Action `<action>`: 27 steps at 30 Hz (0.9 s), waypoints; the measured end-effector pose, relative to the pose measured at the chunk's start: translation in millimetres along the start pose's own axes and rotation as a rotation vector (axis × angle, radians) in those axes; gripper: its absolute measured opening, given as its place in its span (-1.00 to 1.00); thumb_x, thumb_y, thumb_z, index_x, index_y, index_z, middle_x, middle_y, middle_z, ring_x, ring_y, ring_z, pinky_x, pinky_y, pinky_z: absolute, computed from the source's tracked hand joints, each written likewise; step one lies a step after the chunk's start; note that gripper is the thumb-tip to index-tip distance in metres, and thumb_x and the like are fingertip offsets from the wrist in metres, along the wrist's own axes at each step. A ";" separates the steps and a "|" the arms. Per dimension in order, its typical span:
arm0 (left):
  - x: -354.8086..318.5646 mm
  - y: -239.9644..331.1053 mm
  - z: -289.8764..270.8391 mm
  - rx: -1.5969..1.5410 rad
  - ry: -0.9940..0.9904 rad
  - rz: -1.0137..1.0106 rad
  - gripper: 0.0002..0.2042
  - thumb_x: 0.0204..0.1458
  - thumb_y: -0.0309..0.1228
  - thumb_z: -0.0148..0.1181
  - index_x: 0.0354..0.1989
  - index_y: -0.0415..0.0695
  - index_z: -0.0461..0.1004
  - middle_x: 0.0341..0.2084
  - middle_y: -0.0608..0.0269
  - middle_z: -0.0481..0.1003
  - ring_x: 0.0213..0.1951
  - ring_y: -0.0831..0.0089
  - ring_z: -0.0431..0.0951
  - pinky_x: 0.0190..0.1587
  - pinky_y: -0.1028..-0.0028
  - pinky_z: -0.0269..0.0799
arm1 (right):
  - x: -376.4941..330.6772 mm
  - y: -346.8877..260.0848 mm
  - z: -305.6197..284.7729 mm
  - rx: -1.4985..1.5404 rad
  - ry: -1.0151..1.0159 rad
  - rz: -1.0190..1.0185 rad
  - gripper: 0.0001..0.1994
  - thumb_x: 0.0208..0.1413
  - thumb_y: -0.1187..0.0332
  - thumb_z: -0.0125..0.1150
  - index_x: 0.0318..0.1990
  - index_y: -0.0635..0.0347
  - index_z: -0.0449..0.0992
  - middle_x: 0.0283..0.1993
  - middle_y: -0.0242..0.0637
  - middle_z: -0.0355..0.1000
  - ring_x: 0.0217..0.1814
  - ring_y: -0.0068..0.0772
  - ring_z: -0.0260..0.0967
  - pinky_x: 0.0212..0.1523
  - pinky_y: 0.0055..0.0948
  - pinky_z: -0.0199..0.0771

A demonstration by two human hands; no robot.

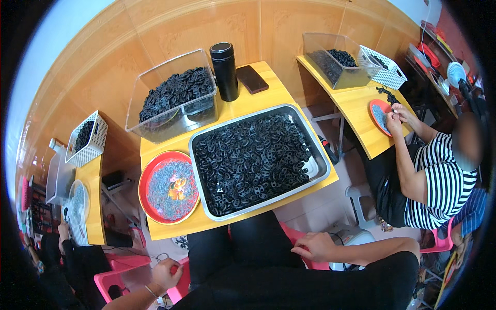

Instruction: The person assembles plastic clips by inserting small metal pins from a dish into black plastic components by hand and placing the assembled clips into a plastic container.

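Left hand [166, 274] curled around pink stool [178, 287] edge; right hand [315, 246] resting loosely open, empty, on thigh. Metal tray [320, 170] of black parts on surface [243, 106] ahead.

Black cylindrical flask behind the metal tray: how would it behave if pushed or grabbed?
The black flask stands upright, tall and narrow, so a push near its lid would probably tip it; on its side it would likely roll. Its smooth surface looks somewhat slippery. The phone and clear bin stand close by, leaving little room.
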State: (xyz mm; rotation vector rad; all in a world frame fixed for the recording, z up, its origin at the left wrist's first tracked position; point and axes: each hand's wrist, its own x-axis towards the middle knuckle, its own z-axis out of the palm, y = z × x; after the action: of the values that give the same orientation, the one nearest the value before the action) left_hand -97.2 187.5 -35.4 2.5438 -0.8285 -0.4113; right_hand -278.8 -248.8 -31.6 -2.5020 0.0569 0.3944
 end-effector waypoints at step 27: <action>-9.8 5.9 -1.9 0.002 -0.034 0.040 -0.85 -0.20 -0.32 0.17 -0.58 -0.14 0.48 -0.60 0.11 0.46 -0.54 0.18 0.48 -0.48 0.31 0.40 | 26.8 6.7 -17.0 -0.051 0.076 -0.138 -0.80 -0.04 0.26 0.07 -0.45 0.21 0.50 -0.50 -0.13 0.42 -0.44 -0.13 0.39 -0.41 -0.29 0.40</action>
State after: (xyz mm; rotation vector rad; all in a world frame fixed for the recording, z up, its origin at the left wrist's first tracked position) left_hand -106.9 189.8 -29.5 2.5240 -0.8908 -0.4423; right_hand -249.5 -262.7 -30.0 -2.5522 -0.0971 0.2470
